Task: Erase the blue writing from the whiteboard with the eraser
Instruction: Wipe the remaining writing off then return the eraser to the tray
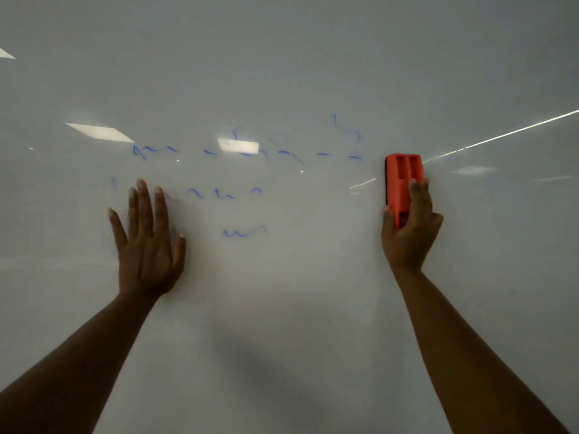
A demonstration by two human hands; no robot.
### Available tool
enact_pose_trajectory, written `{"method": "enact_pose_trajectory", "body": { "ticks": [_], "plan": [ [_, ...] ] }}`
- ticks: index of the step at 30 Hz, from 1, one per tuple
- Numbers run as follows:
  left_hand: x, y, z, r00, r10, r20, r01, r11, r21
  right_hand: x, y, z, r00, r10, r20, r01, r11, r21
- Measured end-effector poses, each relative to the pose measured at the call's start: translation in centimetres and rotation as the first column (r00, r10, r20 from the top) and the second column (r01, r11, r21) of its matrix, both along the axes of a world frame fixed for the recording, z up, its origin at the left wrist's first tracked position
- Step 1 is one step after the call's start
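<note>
The whole view is filled by a glossy white whiteboard (288, 73), whose edges are cut off on every side, so no frame is seen. Bright reflections of ceiling lights (100, 132) are laid over its surface, and one of them partly masks the top row of marks. Two bare forearms are cut off at the lower corners. The left hand (147, 242) is pressed flat against the board with the fingers spread and released, nothing being gripped; its fingertips cover the start of the middle row. The right hand (409, 233) is wrapped around the lower half of an orange plastic block eraser (402, 180), which is held upright against the board just right of the writing; its dark pad is seen only as a thin edge on the left side. The faint blue marker writing (241, 183) is left in three broken rows between the hands, smeared and too fragmentary to be read.
</note>
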State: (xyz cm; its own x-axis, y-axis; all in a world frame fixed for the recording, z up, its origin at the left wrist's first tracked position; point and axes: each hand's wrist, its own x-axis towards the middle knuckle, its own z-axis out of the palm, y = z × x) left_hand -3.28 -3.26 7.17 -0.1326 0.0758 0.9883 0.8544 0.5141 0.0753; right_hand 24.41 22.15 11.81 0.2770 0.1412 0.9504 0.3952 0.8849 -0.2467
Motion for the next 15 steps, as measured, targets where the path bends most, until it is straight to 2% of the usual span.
{"method": "enact_pose_trajectory", "body": {
  "ticks": [3, 5, 10, 13, 15],
  "plan": [
    [-3.3, -2.8, 1.0, 0.981, 0.018, 0.194, -0.047, 0.989, 0.142, -1.1, -0.7, 1.6, 0.999, -0.024, -0.042, 0.021, 0.997, -0.07],
    [-4.8, -4.0, 1.4, 0.956, -0.001, 0.295, -0.049, 0.985, 0.164, -2.6, -1.8, 2.5, 0.997, -0.038, -0.065, 0.029, 0.991, -0.128],
    [-5.9, -5.0, 1.0, 0.961, -0.007, 0.276, -0.026, 0.993, 0.113, -5.1, -3.9, 4.6, 0.991, -0.074, -0.108, 0.047, 0.971, -0.235],
    [-5.6, -4.8, 1.0, 0.963, -0.01, 0.271, -0.024, 0.993, 0.119, -6.7, -5.5, 5.5, 0.995, -0.086, -0.045, 0.077, 0.979, -0.187],
    [-5.5, -4.6, 1.0, 0.959, -0.024, 0.283, -0.015, 0.991, 0.135, -8.0, -6.9, 5.5, 0.996, -0.083, 0.017, 0.084, 0.993, -0.088]
  ]
}}
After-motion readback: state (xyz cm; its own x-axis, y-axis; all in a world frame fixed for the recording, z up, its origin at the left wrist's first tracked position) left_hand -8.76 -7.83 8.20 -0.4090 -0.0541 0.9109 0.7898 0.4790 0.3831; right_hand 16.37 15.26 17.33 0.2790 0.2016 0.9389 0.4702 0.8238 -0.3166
